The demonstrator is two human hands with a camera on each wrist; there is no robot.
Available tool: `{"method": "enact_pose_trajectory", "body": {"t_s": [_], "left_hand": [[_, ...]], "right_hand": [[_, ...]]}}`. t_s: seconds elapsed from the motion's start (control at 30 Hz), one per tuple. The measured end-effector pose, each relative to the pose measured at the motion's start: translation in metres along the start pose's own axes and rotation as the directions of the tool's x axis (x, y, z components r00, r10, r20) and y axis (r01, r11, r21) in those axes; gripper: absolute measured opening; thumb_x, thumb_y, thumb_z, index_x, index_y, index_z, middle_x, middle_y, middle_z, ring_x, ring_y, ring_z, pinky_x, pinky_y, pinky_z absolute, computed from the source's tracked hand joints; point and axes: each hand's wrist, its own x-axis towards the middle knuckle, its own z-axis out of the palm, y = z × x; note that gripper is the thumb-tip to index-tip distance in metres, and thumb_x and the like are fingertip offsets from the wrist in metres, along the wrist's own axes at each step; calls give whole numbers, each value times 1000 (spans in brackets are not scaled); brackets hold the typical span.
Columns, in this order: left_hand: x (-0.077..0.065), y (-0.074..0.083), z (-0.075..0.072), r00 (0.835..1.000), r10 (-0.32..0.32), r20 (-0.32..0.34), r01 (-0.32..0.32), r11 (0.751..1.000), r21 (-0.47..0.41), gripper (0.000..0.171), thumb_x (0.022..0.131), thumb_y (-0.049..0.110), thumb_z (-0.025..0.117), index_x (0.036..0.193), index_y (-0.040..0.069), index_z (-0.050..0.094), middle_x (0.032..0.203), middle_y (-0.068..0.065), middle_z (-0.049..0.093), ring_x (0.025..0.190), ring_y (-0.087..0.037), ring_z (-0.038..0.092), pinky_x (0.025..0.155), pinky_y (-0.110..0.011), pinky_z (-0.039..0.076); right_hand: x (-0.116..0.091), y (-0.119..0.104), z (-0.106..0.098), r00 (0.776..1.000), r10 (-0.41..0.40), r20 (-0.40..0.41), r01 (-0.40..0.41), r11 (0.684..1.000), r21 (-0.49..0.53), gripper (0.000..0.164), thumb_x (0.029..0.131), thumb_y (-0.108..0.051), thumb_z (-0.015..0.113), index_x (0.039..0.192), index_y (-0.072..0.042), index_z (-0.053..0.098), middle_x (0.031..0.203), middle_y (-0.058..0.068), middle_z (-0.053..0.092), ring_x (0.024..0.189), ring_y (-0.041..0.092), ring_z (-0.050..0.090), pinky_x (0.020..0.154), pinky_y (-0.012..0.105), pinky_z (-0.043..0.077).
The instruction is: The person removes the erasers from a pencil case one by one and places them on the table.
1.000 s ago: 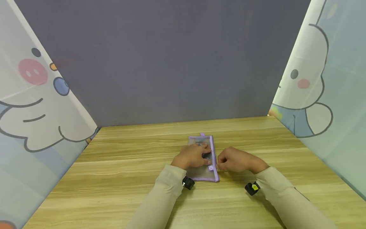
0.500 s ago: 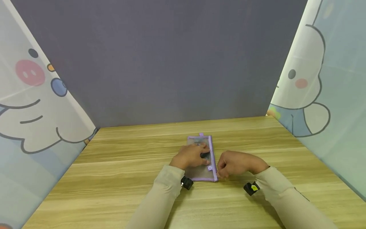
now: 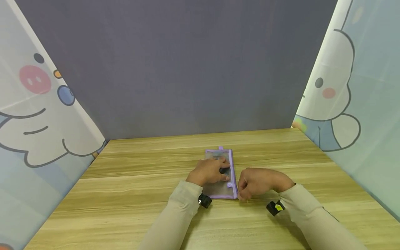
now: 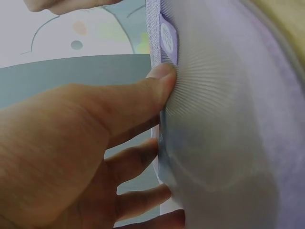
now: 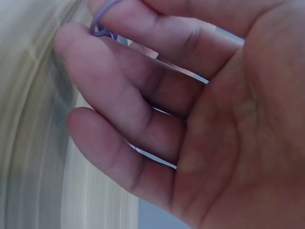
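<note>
A flat zip pouch of greyish mesh with purple edging (image 3: 218, 190) lies on the table, a small purple label (image 3: 229, 184) near its right edge. Across its middle rests my left hand (image 3: 208, 171), fingers spread and pressing the mesh. In the left wrist view the thumb (image 4: 162, 81) touches the pouch just beside the label. Something dark shows between thumb and fingers through the mesh. At the pouch's lower right corner my right hand (image 3: 257, 182) has its fingers curled, pinching a thin purple cord loop (image 5: 96, 21) on the zip side. Its thumb tip is hidden in the right wrist view.
The wood-grain table (image 3: 137, 194) extends around the pouch. A dark grey panel (image 3: 200, 69) stands along its back edge, with cartoon-printed curtains (image 3: 331, 62) on both sides. Black wrist cameras (image 3: 205, 200) sit at both cuffs.
My right hand has slid toward me along the pouch's right edge, down to the lower corner, keeping its pinch. My left hand and the pouch have stayed in place.
</note>
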Motion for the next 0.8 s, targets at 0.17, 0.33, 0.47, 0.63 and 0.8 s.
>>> {"method": "enact_pose_trajectory", "body": {"t_s": [0.17,0.33,0.47,0.63,0.8], "left_hand": [[0,0,0,1000,-2,2,2,1000,3,58,90,54,68,144,38,55,158,12,37,142,-21,40,104,-54,40],[1,0,0,1000,2,1,-2,1000,10,58,90,55,68,144,38,55,158,13,37,141,-20,41,103,-53,41],[1,0,0,1000,4,-4,-4,1000,16,58,90,56,68,144,39,55,158,13,37,141,-20,40,103,-53,42],[1,-1,1,1000,4,-11,-4,1000,7,58,89,56,68,144,39,56,157,14,39,140,-18,42,102,-53,42],[2,-2,3,1000,22,-14,-22,1000,19,59,90,56,67,145,38,55,158,11,38,140,-19,42,104,-53,42]], "right_hand": [[-1,-3,0,1000,-14,1,14,1000,-11,22,83,-10,71,61,-4,71,49,-15,48,43,-5,29,42,17,22],[-2,-6,0,999,-30,19,31,999,-9,27,83,-9,70,57,-6,65,48,-18,42,43,-5,27,42,17,20],[-3,-8,1,998,-53,38,53,999,-4,31,82,-8,70,54,-8,58,48,-18,37,42,-5,25,41,16,19],[-3,-8,2,997,-66,36,66,998,-1,29,82,-9,71,55,-8,61,48,-18,39,42,-6,26,41,16,19],[-2,-6,3,998,-53,37,53,999,-7,26,82,-11,71,57,-8,65,48,-18,42,43,-6,27,42,16,20]]}}
